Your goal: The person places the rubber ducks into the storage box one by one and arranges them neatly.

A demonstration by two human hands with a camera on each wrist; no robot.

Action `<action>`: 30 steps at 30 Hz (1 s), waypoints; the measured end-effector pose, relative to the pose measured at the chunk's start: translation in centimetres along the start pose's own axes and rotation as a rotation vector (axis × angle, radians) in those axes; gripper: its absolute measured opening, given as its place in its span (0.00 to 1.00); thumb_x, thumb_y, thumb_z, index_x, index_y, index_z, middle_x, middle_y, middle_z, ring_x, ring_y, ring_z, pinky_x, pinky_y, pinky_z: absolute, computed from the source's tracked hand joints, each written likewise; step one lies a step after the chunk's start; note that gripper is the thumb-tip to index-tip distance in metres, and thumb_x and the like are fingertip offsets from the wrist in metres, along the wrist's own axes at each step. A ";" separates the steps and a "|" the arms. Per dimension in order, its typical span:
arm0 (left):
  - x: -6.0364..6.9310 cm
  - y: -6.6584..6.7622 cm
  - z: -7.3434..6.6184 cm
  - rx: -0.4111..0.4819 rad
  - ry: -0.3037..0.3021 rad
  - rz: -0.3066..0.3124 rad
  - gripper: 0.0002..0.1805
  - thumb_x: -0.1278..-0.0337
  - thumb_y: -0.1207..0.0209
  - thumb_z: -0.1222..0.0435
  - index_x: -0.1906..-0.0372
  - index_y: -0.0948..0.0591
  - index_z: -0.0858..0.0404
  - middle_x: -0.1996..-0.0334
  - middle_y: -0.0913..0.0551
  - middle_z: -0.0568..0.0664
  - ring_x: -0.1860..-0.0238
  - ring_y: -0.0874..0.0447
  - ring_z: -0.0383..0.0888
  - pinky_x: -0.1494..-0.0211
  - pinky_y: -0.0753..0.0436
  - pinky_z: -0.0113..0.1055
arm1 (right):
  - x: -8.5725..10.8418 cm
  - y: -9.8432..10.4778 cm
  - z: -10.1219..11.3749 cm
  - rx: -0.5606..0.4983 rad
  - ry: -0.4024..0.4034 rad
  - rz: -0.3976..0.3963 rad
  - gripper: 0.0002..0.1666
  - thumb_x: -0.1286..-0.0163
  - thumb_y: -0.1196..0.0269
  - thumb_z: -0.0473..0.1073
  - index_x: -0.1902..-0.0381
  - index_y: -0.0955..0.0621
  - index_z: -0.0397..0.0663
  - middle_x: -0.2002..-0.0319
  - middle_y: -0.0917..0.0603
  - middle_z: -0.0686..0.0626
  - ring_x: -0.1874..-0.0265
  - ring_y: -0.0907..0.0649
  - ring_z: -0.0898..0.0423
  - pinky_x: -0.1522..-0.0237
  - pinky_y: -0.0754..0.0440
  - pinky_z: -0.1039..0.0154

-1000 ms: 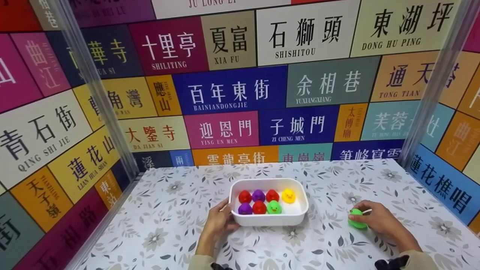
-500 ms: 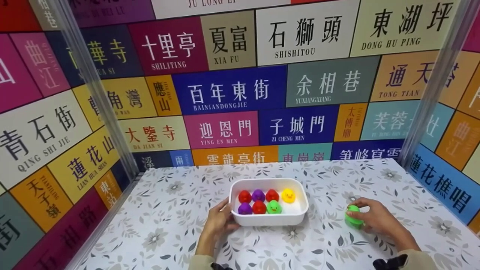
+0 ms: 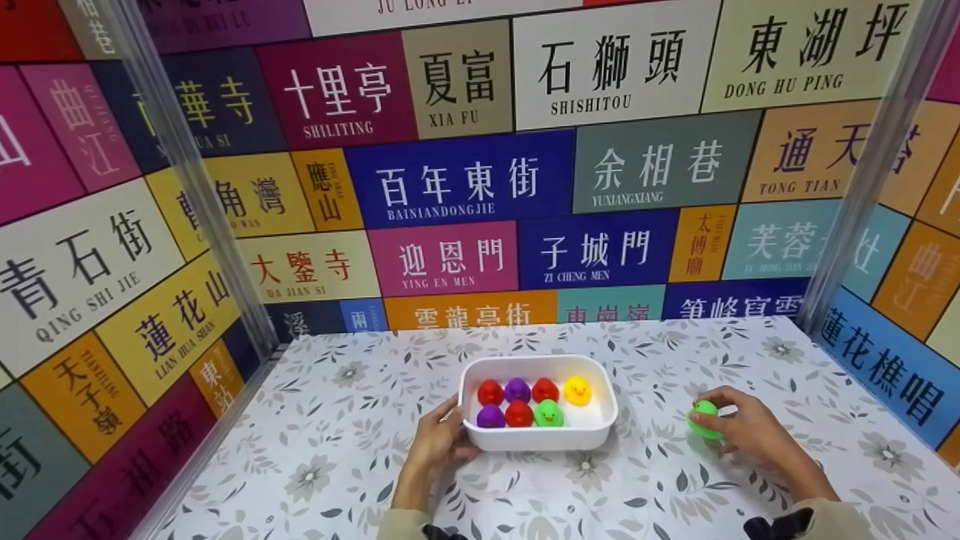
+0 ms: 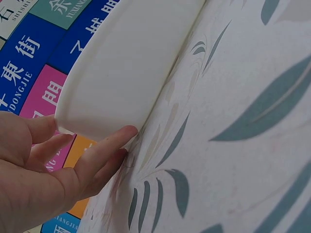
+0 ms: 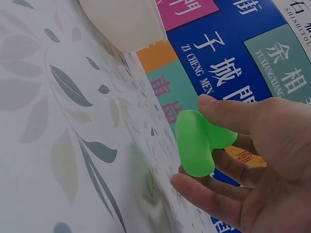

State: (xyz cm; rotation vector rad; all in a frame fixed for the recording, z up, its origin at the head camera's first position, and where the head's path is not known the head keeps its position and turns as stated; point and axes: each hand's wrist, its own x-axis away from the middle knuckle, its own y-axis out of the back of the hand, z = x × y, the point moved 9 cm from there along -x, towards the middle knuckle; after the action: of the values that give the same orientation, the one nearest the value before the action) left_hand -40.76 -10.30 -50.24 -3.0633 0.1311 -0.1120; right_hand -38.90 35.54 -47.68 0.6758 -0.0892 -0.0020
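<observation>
A white rectangular tub stands on the table with several small rubber ducks inside, in red, purple, green and yellow. The yellow duck sits at the back right; in front of it the tub's floor shows. My left hand rests at the tub's left end. In the left wrist view its fairly straight fingers touch the outer wall, with the thumb near the rim. To the right of the tub, my right hand pinches a green rubber duck between thumb and fingers, a little above the table.
A white cloth with grey leaves and flowers covers the table. Walls of coloured place-name panels stand behind and at both sides. Clear upright posts mark the back corners.
My right hand has drawn the green duck slightly to the left and up in the head view, and the duck's tilt has changed. My left hand and the tub have not visibly moved.
</observation>
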 end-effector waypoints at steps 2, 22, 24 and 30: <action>0.0 0.1 0.0 -0.001 0.003 -0.005 0.29 0.23 0.53 0.63 0.24 0.39 0.68 0.43 0.21 0.75 0.61 0.13 0.51 0.62 0.10 0.47 | 0.0 -0.1 0.1 -0.001 0.004 -0.001 0.44 0.38 0.32 0.66 0.38 0.26 0.39 0.39 0.26 0.33 0.53 0.19 0.49 0.68 0.12 0.56; -0.2 0.1 0.2 -0.022 0.019 -0.014 0.29 0.23 0.52 0.62 0.24 0.39 0.68 0.42 0.21 0.73 0.57 0.13 0.52 0.60 0.10 0.48 | 0.2 -0.7 1.7 0.011 0.117 -0.053 0.34 0.35 0.31 0.56 0.43 0.27 0.37 0.41 0.24 0.32 0.43 0.20 0.35 0.59 0.15 0.62; -0.2 0.1 0.2 -0.031 0.019 -0.016 0.28 0.23 0.53 0.62 0.24 0.38 0.68 0.42 0.21 0.73 0.56 0.13 0.52 0.60 0.10 0.49 | 0.2 -0.9 2.2 0.016 0.151 -0.050 0.32 0.35 0.30 0.54 0.43 0.25 0.38 0.39 0.25 0.31 0.41 0.21 0.32 0.57 0.13 0.59; -0.2 0.0 0.1 -0.031 0.024 -0.013 0.28 0.22 0.53 0.62 0.24 0.38 0.66 0.41 0.21 0.73 0.55 0.13 0.53 0.59 0.10 0.49 | 0.3 -2.0 3.3 -0.026 0.213 -0.014 0.30 0.34 0.30 0.50 0.42 0.24 0.38 0.34 0.31 0.28 0.39 0.25 0.27 0.56 0.12 0.55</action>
State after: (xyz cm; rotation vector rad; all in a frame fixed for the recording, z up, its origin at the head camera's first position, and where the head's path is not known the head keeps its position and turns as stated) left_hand -40.94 -10.26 -50.33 -3.0945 0.1158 -0.1491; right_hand -38.81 31.95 -46.36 0.6474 0.1205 0.0552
